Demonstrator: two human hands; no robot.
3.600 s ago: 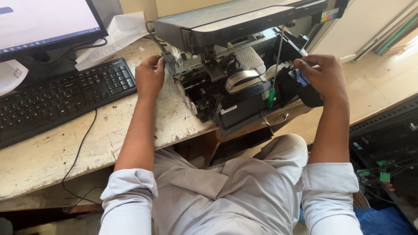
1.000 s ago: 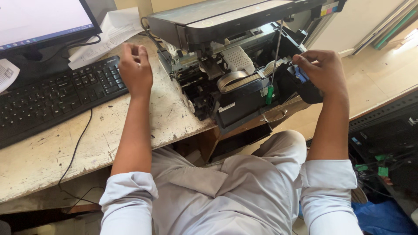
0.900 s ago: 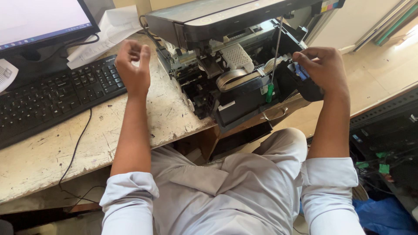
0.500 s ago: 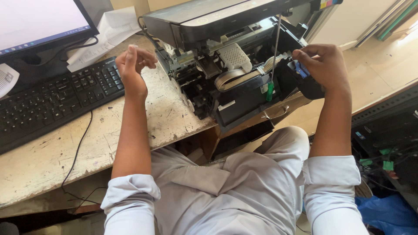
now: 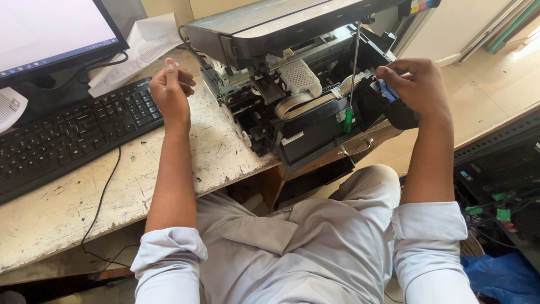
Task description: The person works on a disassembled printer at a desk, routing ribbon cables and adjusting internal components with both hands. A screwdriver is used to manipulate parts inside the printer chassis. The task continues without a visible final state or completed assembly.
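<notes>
Inside opened printer (image 5: pixel 292 84), right hand (image 5: pixel 419 84) grip closed on black part (image 5: pixel 394 110), left hand (image 5: pixel 171 90) loosely curled, empty.

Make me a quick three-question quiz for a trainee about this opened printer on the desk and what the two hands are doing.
1. True or false: the left hand rests on the keyboard.
2. Which hand is on the dark part at the side of the opened printer? A) left B) right C) neither
3. What stands upright inside the printer, with a green tip at its lower end?

Key
1. False: it is raised over the desk, between keyboard and printer, fingers curled.
2. B: the right hand grips it.
3. A thin metal rod.
</notes>
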